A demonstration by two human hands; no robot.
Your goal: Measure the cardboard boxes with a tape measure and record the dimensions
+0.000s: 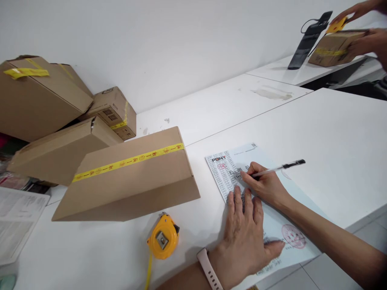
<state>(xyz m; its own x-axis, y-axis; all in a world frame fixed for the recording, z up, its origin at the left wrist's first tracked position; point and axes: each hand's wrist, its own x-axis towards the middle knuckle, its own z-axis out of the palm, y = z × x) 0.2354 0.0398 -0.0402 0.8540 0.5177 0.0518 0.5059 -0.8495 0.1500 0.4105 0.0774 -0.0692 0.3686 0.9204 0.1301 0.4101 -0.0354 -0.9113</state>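
My right hand (267, 185) pinches a pen (279, 168) with a clear barrel and dark end, its tip down near the print on a pale blue paper (273, 219). Printed text and round red stamps show on that sheet. Flat on the sheet's lower left part rests my left hand (246, 237), fingers stretched out, with a light pink band on the wrist. Left of it lies a yellow tape measure (163, 237), its tape drawn out toward the bottom edge. Behind the tape measure is a cardboard box (136, 177) sealed with yellow printed tape.
More cardboard boxes (45, 96) are piled at the left by the wall. Printed papers (19, 225) lie at the left edge. At the far right, another person's hands (363, 42) hold a small box (335, 48) and a yellow tape measure (337, 25), beside a dark bottle (308, 42).
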